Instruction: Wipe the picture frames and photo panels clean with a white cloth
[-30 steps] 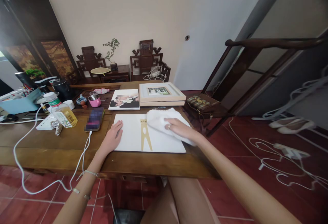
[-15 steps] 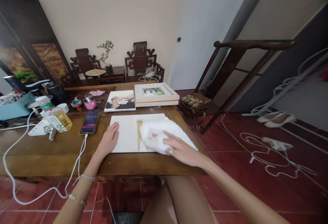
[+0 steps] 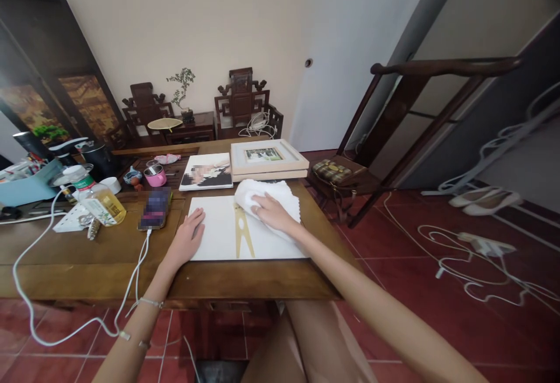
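Observation:
A flat white board (image 3: 214, 237) lies near the front edge of the wooden table, with a tan, two-legged shape (image 3: 243, 236) on its face. My left hand (image 3: 189, 235) rests on the board's left edge, fingers stretched out and holding nothing. Under my right hand (image 3: 272, 213) is a bunched white cloth (image 3: 286, 196), gripped against the upper right part of the board. The cloth covers that corner of the board and the top of the tan shape.
Behind the board are a picture print (image 3: 207, 171) and stacked picture frames (image 3: 269, 161). To the left are a charging phone (image 3: 155, 209), a bottle of yellow liquid (image 3: 102, 203) and a pink cup (image 3: 155, 176). A wooden chair (image 3: 394, 108) stands right of the table.
My right hand has slid the cloth away from me, from the board's lower right to its upper right, uncovering the tan shape's lower legs. My left hand stays in place.

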The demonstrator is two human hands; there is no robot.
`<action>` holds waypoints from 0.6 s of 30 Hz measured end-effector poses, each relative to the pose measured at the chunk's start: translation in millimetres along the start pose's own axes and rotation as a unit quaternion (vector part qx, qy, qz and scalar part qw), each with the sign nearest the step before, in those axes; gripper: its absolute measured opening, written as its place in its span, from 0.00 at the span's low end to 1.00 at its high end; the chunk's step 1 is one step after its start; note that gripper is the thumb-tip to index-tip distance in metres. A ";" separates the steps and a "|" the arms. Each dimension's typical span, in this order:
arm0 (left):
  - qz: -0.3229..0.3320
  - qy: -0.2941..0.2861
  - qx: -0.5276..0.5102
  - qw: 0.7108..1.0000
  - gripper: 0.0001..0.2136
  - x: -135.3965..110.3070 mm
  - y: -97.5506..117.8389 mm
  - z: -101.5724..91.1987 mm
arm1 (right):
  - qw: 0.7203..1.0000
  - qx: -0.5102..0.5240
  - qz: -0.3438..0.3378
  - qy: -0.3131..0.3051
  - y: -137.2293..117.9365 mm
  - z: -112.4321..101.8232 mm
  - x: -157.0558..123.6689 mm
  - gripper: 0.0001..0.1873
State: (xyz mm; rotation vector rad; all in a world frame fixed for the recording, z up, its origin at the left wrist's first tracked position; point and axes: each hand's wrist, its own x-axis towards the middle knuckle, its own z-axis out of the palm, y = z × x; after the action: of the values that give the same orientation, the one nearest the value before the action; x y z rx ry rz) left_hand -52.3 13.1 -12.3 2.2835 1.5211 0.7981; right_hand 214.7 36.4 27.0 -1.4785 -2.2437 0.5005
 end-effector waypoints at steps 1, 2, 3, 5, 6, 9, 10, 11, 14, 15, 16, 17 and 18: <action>-0.001 0.001 -0.001 1.000 0.21 0.0 0.2 -0.1 | 1.000 -0.003 -0.005 0.005 -3.3 5.1 2.4 0.18; -0.003 0.001 -0.001 1.000 0.21 0.0 0.3 0.1 | 1.000 -0.006 -0.011 0.009 -6.7 9.6 1.1 0.17; -0.003 0.001 -0.001 1.000 0.21 0.1 0.1 0.3 | 1.000 -0.008 -0.021 0.010 -10.1 13.2 -3.7 0.16; -0.003 0.000 0.001 1.000 0.22 0.2 -0.5 1.2 | 0.998 -0.014 -0.063 0.009 -17.1 17.1 -22.3 0.14; -0.003 0.000 0.002 1.000 0.22 0.2 -0.9 1.7 | 0.996 -0.015 -0.091 0.005 -21.0 17.4 -35.0 0.14; -0.001 0.003 0.002 1.000 0.21 0.2 -1.9 3.2 | 0.985 -0.004 -0.171 -0.019 -34.1 11.3 -77.3 0.14; 0.000 0.004 0.002 1.000 0.21 0.2 -1.9 3.5 | 0.982 0.002 -0.188 -0.034 -38.4 7.4 -90.1 0.14; 0.001 0.004 0.002 1.000 0.21 0.1 -1.8 3.6 | 0.978 0.007 -0.201 -0.052 -42.0 3.0 -100.9 0.13; 0.001 0.003 0.004 1.000 0.21 -0.1 -0.6 3.3 | 0.973 0.011 -0.201 -0.112 -44.6 -9.8 -114.3 0.13; -0.001 0.002 0.006 1.000 0.21 -0.2 -0.1 3.1 | 0.975 0.011 -0.183 -0.128 -41.9 -12.6 -111.2 0.13; -0.002 0.002 0.008 1.000 0.22 -0.2 0.3 2.9 | 0.977 0.012 -0.160 -0.138 -37.6 -14.1 -104.4 0.12; -0.002 0.002 0.009 1.000 0.22 -0.2 0.6 2.7 | 0.981 0.011 -0.134 -0.140 -32.0 -14.2 -94.2 0.12; -0.002 0.002 0.009 1.000 0.22 -0.2 0.9 2.6 | 0.984 0.009 -0.111 -0.136 -25.8 -13.0 -81.3 0.13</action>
State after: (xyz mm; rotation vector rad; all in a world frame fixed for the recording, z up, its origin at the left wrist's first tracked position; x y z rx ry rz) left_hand -50.2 12.7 -14.0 2.2919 1.5412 0.7918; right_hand 230.2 -47.5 40.0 -1.1899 -2.5668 0.6839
